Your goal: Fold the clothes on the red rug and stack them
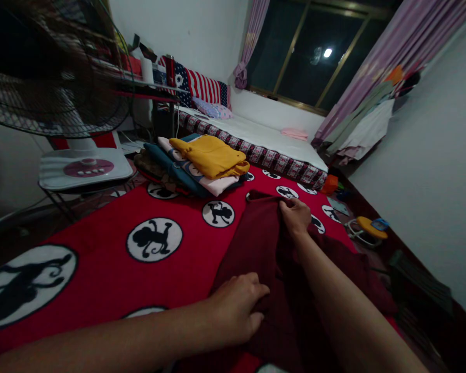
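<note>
A dark maroon garment [252, 238] lies partly folded on a red blanket [101, 259] printed with black figures in white circles. My right hand [297, 215], arm stretched forward, pinches the garment's far edge between thumb and fingers. Nearer to me, my left hand [238, 305] rests on the garment's left part, its fingers curled closed on the cloth. The fabric between the hands lies fairly flat, while the right part spreads in loose creases under my right forearm. What kind of garment it is, I cannot tell.
A stack of folded clothes topped by a yellow garment [213, 155] sits at the blanket's far left. Left of it stands an electric fan [77, 166]. Beyond is a bed with a pale mattress [252, 127]. A yellow-topped stool [372, 228] stands at the right.
</note>
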A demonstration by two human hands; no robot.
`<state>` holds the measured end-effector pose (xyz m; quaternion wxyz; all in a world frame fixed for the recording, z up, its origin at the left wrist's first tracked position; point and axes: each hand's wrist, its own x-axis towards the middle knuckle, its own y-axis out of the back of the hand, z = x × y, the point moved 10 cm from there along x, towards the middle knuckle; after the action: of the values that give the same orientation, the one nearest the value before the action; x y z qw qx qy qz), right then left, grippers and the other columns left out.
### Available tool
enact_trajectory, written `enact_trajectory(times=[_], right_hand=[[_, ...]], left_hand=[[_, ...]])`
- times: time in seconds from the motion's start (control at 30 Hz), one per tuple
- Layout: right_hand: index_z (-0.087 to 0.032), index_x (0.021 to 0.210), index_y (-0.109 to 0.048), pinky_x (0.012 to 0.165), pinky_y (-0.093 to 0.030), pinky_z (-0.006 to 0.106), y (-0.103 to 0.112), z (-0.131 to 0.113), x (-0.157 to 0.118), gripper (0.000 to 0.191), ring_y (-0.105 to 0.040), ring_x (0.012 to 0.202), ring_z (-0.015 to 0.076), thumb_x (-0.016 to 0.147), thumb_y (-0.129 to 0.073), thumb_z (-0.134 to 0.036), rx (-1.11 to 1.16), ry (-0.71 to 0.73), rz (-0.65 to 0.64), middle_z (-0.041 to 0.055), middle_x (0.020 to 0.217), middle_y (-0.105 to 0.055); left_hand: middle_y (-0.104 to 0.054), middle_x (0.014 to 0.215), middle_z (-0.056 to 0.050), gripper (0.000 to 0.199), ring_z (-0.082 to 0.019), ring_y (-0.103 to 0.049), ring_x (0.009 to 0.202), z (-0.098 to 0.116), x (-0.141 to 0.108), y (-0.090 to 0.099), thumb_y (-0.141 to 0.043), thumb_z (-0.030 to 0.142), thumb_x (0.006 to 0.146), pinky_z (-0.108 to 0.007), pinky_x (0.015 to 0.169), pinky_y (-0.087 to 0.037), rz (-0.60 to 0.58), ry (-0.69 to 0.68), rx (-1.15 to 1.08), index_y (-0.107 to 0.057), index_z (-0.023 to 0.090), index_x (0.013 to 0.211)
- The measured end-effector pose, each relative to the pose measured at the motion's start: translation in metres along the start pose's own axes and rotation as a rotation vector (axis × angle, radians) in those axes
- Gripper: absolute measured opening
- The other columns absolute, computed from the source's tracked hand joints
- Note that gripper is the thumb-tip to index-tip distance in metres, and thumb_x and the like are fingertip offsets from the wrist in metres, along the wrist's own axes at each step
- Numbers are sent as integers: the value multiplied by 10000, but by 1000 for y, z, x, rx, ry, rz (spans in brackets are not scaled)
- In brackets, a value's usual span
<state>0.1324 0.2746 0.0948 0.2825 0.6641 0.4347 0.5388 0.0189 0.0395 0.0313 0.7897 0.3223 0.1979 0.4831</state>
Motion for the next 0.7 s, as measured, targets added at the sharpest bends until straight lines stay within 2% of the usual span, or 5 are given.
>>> enact_trajectory(times=[0.13, 0.33, 0.43, 0.53, 0.7], right_hand=[[-220, 983, -716, 736, -459, 333, -13, 6, -3, 280, -643, 904, 263, 755, -554, -234, -144, 92, -115, 108, 1030, -683], [-212, 1033, -677, 796, -455, 327, -35, -45, 20, 264, -623, 989, 245, 843, -507, -278, 29, 130, -157, 95, 1054, -692], [-186, 1084, -657, 774, -455, 308, -65, -60, 33, 345, -631, 973, 237, 835, -560, -405, 174, 80, -266, 108, 1059, -698], [-172, 968, -697, 735, -452, 277, -84, -64, 42, 295, -650, 886, 217, 778, -641, -390, 247, 78, -304, 91, 944, -723], [-139, 1048, -658, 842, -435, 263, -70, -53, 59, 361, -618, 959, 177, 921, -387, -339, 364, 73, -42, 102, 1052, -693]], left_hand=[[-637, 1044, -78, 359, -239, -645, 894, 0, 1, -8, -624, 246, 727, -315, 771, -516, -42, -7, -17, -675, 223, 1082], [-700, 834, -29, 345, -193, -659, 748, 18, 18, 2, -604, 546, 797, -259, 641, -489, -176, -124, -103, -725, 250, 926], [-707, 945, -35, 265, -199, -656, 891, 13, 44, 30, -512, 405, 901, -293, 794, -495, 51, -147, -9, -702, 247, 997], [-527, 1352, -128, 401, -282, -477, 1256, -10, 63, 47, -551, 304, 877, -418, 1041, -393, 317, -83, 188, -562, 192, 1262], [-141, 1570, -184, 680, -320, -60, 1456, -31, 74, 29, -554, 407, 874, -522, 1162, -191, 392, -84, 340, -313, 137, 1450]])
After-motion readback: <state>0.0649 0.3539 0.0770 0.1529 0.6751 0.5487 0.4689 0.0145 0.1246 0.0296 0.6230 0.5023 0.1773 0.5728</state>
